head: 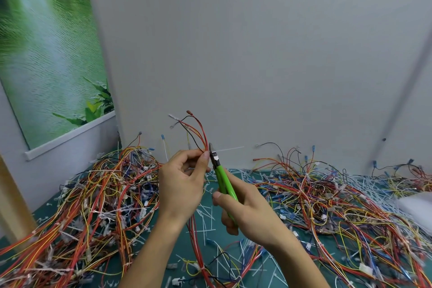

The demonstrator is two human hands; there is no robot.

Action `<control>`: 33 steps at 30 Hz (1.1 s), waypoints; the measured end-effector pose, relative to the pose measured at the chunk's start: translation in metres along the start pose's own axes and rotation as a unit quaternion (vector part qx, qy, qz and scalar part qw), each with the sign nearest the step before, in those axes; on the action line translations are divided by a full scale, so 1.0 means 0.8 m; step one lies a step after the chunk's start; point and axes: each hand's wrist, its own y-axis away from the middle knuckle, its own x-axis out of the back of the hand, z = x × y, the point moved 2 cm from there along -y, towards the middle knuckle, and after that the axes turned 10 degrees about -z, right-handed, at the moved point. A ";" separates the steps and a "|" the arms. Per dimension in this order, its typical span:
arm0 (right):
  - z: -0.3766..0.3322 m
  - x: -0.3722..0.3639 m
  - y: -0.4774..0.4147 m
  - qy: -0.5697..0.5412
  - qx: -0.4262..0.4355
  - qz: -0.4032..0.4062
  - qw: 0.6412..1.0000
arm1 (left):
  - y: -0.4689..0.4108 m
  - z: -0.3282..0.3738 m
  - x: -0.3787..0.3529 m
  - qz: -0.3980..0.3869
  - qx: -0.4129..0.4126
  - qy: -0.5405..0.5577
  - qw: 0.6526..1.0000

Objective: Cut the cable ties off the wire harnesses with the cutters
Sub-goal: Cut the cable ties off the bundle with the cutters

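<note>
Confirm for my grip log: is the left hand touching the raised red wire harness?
Touching. Head view: left hand pinches the red wire harness between thumb and forefinger.

Soft, even indoor light, faint shadows; wide-angle bending and blur toward edges.
</note>
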 end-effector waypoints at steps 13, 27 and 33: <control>-0.001 0.002 0.000 0.048 0.011 0.003 0.999 | 0.000 -0.007 -0.003 -0.015 0.020 0.008 1.000; 0.002 0.003 0.000 0.070 -0.008 -0.011 0.997 | -0.002 -0.009 -0.003 -0.035 -0.010 -0.040 0.999; 0.005 0.004 0.001 0.078 -0.013 0.010 0.997 | -0.005 -0.014 0.001 -0.040 -0.001 -0.032 0.999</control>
